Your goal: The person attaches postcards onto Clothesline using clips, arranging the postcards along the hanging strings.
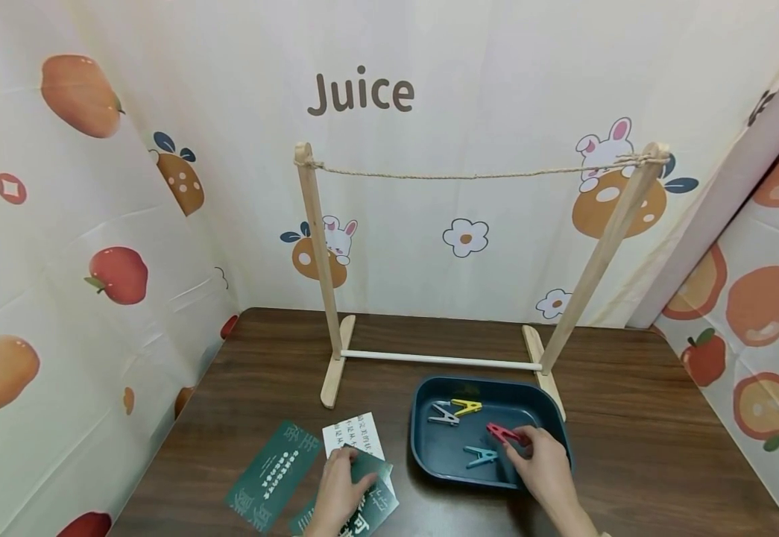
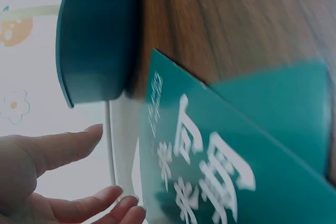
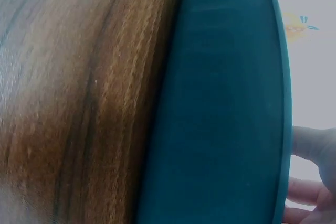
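Red clothespin (image 1: 500,432) | right hand (image 1: 542,461) pinches its right end | long axis points leftward | left hand (image 1: 339,488) spread at green card (image 1: 379,503)

In head view, cannot read small print on green card (image 1: 273,477) at seven o'clock. From right wrist, cannot see fingertips of right hand (image 1: 542,462) behind tray (image 3: 220,98) at four o'clock, nor red clip (image 1: 502,432). From left wrist, see left hand (image 1: 335,492) cut off at eight o'clock.

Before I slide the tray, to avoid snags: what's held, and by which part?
The right hand pinches the red clothespin by its right end; the left hand shows no clear grip.
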`<action>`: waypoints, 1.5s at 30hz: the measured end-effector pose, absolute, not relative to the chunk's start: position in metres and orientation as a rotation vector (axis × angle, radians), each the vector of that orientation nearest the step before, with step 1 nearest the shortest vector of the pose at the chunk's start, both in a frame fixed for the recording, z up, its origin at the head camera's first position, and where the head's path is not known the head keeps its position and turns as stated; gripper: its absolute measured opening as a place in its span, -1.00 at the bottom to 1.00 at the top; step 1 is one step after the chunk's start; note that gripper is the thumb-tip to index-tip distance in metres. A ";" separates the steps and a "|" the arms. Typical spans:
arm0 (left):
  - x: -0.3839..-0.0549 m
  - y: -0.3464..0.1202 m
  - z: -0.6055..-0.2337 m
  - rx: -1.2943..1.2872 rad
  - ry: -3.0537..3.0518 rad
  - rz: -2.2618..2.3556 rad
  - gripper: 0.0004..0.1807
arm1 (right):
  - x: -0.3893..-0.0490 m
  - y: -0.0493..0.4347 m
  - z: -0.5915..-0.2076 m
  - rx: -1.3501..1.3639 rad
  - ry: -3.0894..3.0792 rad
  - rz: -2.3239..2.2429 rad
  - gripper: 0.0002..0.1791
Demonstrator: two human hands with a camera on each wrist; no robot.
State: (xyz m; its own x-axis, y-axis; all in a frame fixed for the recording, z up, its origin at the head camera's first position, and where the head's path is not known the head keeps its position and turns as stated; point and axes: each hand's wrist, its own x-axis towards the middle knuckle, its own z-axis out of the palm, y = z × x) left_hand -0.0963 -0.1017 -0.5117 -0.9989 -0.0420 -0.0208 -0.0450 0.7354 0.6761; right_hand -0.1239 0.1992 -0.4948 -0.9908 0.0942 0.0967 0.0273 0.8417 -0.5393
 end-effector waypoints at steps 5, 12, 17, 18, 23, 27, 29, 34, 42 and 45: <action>-0.095 -0.110 -0.512 -0.172 2.876 1.019 -0.45 | -0.120 0.199 -0.495 -0.089 -2.861 0.873 -0.73; -0.091 -0.118 -0.516 -0.225 2.895 0.838 -0.29 | -0.118 0.201 -0.494 -0.110 -2.855 0.901 -0.73; -0.090 -0.118 -0.519 -0.225 2.914 0.836 -0.21 | -0.119 0.201 -0.494 -0.127 -2.872 0.904 -0.72; -0.090 -0.118 -0.520 -0.228 2.928 0.832 -0.21 | -0.119 0.201 -0.494 -0.127 -2.873 0.905 -0.72; -0.089 -0.114 -0.524 -0.249 3.004 0.746 -0.24 | -0.117 0.202 -0.493 -0.134 -2.874 0.914 -0.72; -0.090 -0.114 -0.525 -0.260 3.030 0.678 -0.21 | -0.116 0.203 -0.492 -0.131 -2.865 0.913 -0.72; -0.091 -0.115 -0.525 -0.270 3.031 0.667 -0.19 | -0.115 0.203 -0.493 -0.134 -2.861 0.907 -0.72; -0.095 -0.120 -0.526 -0.303 3.011 0.687 -0.20 | -0.115 0.203 -0.494 -0.130 -2.852 0.904 -0.72; -0.097 -0.128 -0.527 -0.277 3.023 0.692 -0.23 | -0.115 0.203 -0.493 -0.141 -2.871 0.922 -0.72; -0.097 -0.129 -0.528 -0.254 3.057 0.673 -0.21 | -0.116 0.203 -0.493 -0.137 -2.871 0.923 -0.72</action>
State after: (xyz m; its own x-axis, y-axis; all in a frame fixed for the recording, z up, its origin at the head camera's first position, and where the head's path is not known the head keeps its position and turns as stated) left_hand -0.0969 -0.1294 -0.5281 -0.9869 -0.1572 -0.0360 -0.1578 0.8950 0.4173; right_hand -0.1156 0.2030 -0.4926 -0.9884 0.1234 0.0884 0.0488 0.8098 -0.5847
